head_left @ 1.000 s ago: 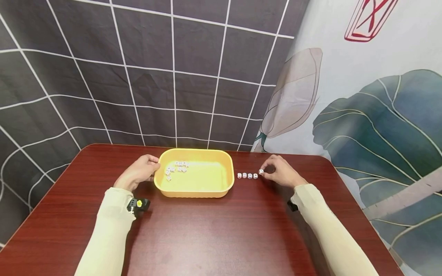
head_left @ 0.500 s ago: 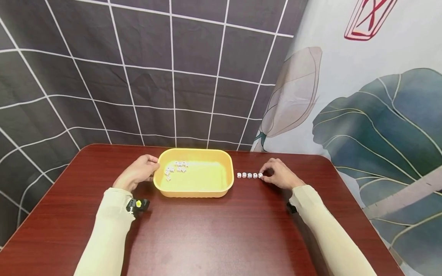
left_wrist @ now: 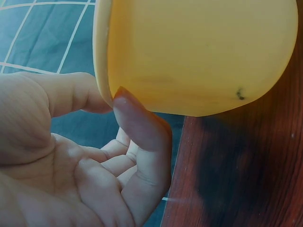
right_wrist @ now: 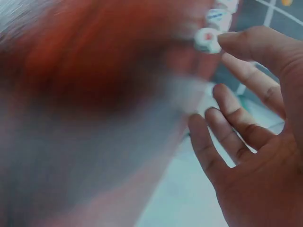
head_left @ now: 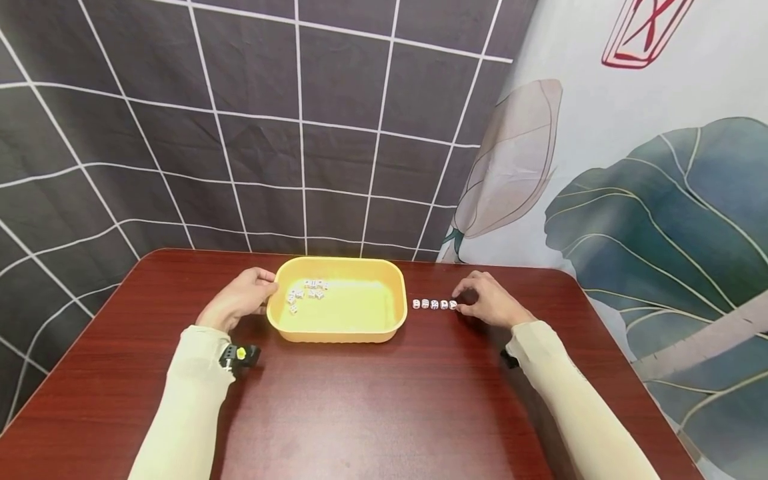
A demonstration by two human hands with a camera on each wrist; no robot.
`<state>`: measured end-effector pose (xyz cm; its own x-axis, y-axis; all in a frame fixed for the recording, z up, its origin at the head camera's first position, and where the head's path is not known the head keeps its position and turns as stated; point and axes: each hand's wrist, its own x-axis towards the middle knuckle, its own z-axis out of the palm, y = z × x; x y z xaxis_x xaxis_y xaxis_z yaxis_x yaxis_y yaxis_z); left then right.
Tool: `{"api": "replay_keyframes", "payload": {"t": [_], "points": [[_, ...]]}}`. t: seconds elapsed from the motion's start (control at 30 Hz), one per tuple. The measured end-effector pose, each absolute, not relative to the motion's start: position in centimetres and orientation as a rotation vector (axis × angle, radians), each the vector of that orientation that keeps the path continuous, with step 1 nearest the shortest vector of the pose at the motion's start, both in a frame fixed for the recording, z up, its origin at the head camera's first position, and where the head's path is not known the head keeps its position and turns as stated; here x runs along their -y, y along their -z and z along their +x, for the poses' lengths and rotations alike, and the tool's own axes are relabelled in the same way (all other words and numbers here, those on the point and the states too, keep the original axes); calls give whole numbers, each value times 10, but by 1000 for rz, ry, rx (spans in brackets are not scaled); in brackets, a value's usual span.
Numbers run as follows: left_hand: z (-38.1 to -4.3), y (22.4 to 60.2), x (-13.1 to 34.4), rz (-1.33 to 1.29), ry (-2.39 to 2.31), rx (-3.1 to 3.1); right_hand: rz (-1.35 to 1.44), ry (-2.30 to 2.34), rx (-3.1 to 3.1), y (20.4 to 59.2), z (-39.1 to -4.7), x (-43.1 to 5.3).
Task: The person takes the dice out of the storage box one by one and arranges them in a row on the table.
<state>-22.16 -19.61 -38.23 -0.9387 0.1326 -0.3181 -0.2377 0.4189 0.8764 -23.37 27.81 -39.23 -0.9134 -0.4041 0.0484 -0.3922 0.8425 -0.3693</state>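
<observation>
My left hand (head_left: pixel 240 299) pinches the left rim of a yellow plastic basin (head_left: pixel 342 337). In the left wrist view the thumb and index finger (left_wrist: pixel 142 127) meet at that rim, with the other fingers loosely bent below. Several white dice (head_left: pixel 313 293) lie inside the basin toward its left side. To the right of the basin, several dice stand in a straight row on the table. My right hand (head_left: pixel 489 300) is at the row's right end, its thumb touching the last die (head_left: pixel 453 305). The right wrist view shows the index finger off that die (right_wrist: pixel 207 40), and the other fingers spread.
A dark red wood-grain table (head_left: pixel 372 407) carries everything. Behind it hangs a grey cloth with a white grid (head_left: pixel 342 160). A pale curtain with leaf prints (head_left: pixel 654 200) hangs at the right, close to the table's edge.
My right hand has brought a die down and left to the end of the row, and its index finger has since lifted slightly off. The left hand and basin have stayed put.
</observation>
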Motion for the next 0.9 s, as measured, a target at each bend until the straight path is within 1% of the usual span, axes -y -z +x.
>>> {"api": "replay_keyframes", "payload": {"t": [0.2, 0.5, 0.9], "points": [[-222, 381, 196, -79, -1542, -2328, -700, 627, -2989, 372, -230, -265], [-222, 381, 196, -84, -1526, -2332, -760, 671, -2992, 352, -226, -233], [-222, 381, 196, -67, -1521, -2346, -871, 740, -2967, 342, -232, -182]]}}
